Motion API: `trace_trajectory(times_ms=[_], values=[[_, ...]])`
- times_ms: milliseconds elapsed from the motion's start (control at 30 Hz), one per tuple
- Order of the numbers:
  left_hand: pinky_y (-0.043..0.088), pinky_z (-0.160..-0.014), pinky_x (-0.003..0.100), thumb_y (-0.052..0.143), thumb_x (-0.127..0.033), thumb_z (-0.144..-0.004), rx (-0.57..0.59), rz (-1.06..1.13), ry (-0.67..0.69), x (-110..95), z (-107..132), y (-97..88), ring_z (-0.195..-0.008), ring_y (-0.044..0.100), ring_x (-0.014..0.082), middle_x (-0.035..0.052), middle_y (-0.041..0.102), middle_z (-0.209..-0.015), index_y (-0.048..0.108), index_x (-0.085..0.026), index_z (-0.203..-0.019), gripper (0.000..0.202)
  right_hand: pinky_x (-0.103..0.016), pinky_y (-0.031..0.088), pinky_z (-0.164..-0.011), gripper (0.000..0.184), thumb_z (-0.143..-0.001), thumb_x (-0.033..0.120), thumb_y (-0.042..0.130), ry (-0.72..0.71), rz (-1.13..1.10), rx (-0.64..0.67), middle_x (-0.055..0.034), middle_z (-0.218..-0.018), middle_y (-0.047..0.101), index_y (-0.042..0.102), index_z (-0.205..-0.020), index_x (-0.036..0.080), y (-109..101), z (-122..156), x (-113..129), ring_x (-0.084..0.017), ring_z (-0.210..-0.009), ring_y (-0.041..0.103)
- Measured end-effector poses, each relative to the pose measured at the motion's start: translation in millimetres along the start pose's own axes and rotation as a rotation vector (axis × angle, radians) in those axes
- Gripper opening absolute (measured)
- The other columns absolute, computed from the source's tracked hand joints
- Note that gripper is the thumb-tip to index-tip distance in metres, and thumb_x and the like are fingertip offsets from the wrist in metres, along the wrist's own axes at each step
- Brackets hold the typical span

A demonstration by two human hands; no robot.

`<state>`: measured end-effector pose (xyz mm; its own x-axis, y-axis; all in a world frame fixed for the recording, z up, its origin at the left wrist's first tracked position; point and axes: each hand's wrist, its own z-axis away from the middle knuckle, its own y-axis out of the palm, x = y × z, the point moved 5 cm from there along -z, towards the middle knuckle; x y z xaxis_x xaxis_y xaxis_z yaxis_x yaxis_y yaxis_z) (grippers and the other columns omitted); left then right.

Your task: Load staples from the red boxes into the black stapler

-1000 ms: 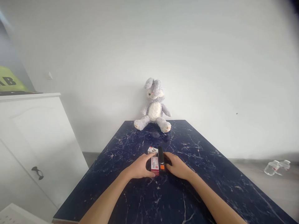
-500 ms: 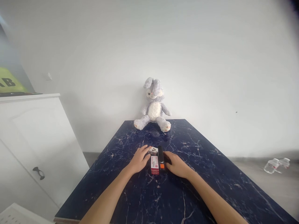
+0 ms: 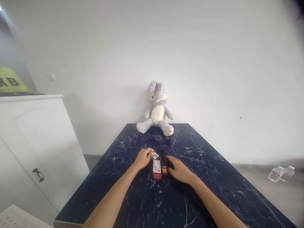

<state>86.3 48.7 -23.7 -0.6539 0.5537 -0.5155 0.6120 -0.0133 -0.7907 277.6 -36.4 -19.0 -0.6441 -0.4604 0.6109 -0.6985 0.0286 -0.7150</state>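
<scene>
My left hand has its fingers curled round a small white box on the dark blue marble table. Just in front of that box lies a red and white box. To its right sits a black stapler with an orange end. My right hand rests against the stapler's right side, fingers wrapped along it.
A grey plush rabbit sits at the table's far edge against the white wall. A white cabinet stands to the left with a yellow-green object on top. Clear plastic bottles lie on the floor at right.
My left hand moved forward off the red and white box and closed on the small white box behind it. My right hand stayed by the stapler.
</scene>
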Motion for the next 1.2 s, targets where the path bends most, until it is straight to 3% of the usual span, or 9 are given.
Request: trace_trajectory(times_ms=[367, 500, 667, 767, 867, 1000, 1100, 1200], values=[[0.038, -0.105, 0.040, 0.033, -0.038, -0.102, 0.062, 0.072, 0.125, -10, 4, 9.5, -0.115, 0.054, 0.0233, 0.0027, 0.066, -0.122, 0.066, -0.030, -0.123, 0.040, -0.035, 0.046, -0.095, 0.052, -0.072, 0.005, 0.049, -0.006, -0.007, -0.012, -0.0066, -0.114, 0.067, 0.062, -0.119, 0.022, 1, 0, 0, -0.023, -0.105, 0.062], [0.040, -0.104, 0.042, 0.030, -0.042, -0.102, 0.079, 0.100, 0.095, -9, 6, 11.3, -0.117, 0.054, 0.0251, 0.0063, 0.065, -0.124, 0.054, -0.028, -0.138, 0.046, -0.034, 0.046, -0.095, 0.053, -0.073, 0.006, 0.049, 0.000, -0.005, -0.003, -0.0070, -0.115, 0.067, 0.060, -0.122, 0.022, 1, 0, -2, -0.023, -0.106, 0.062], [0.032, -0.113, 0.041, 0.025, -0.039, -0.103, 0.181, 0.164, 0.052, -5, 10, 9.7, -0.135, 0.043, 0.0237, 0.0054, 0.048, -0.148, 0.034, -0.028, -0.151, 0.051, -0.034, 0.046, -0.096, 0.053, -0.074, 0.007, 0.049, 0.022, -0.003, 0.014, -0.0073, -0.118, 0.067, 0.060, -0.123, 0.021, 0, 0, 0, -0.022, -0.107, 0.062], [0.029, -0.115, 0.043, 0.034, -0.033, -0.098, 0.304, 0.190, 0.019, 1, 12, 3.5, -0.143, 0.033, 0.0261, 0.0042, 0.035, -0.156, 0.027, -0.030, -0.154, 0.056, -0.034, 0.046, -0.095, 0.053, -0.075, 0.007, 0.049, 0.020, -0.009, 0.020, -0.0079, -0.120, 0.066, 0.059, -0.125, 0.021, -1, 1, 3, -0.022, -0.109, 0.061], [0.027, -0.116, 0.049, 0.056, -0.036, -0.087, 0.439, 0.198, 0.010, 6, 15, -7.9, -0.147, 0.022, 0.0331, 0.0017, 0.023, -0.162, 0.020, -0.036, -0.155, 0.077, -0.034, 0.046, -0.096, 0.053, -0.075, 0.008, 0.049, 0.012, -0.015, 0.021, -0.0078, -0.120, 0.065, 0.059, -0.125, 0.022, -1, 1, 3, -0.023, -0.110, 0.061], [0.025, -0.116, 0.053, 0.084, -0.045, -0.059, 0.640, 0.123, 0.005, 1, 26, -13.8, -0.148, 0.011, 0.0400, 0.0059, 0.004, -0.165, -0.001, -0.034, -0.156, 0.129, -0.034, 0.045, -0.095, 0.053, -0.074, 0.008, 0.050, 0.013, -0.014, 0.014, -0.0076, -0.117, 0.066, 0.060, -0.124, 0.022, -1, 1, 2, -0.023, -0.107, 0.061], [0.024, -0.115, 0.057, 0.088, -0.052, -0.050, 0.639, 0.037, -0.033, -6, 32, -13.0, -0.148, 0.007, 0.0428, 0.0107, 0.001, -0.164, -0.016, -0.031, -0.154, 0.148, -0.033, 0.045, -0.094, 0.054, -0.073, 0.008, 0.050, 0.007, -0.001, 0.001, -0.0083, -0.117, 0.067, 0.060, -0.124, 0.021, -2, 1, 2, -0.023, -0.106, 0.062], [0.025, -0.114, 0.057, 0.087, -0.060, -0.048, 0.573, 0.017, -0.030, -12, 33, -12.5, -0.147, 0.011, 0.0430, 0.0126, 0.009, -0.164, -0.016, -0.029, -0.154, 0.151, -0.031, 0.046, -0.090, 0.052, -0.073, 0.007, 0.049, 0.007, 0.008, -0.006, -0.0080, -0.114, 0.068, 0.061, -0.122, 0.020, -3, 1, 4, -0.022, -0.101, 0.063]])
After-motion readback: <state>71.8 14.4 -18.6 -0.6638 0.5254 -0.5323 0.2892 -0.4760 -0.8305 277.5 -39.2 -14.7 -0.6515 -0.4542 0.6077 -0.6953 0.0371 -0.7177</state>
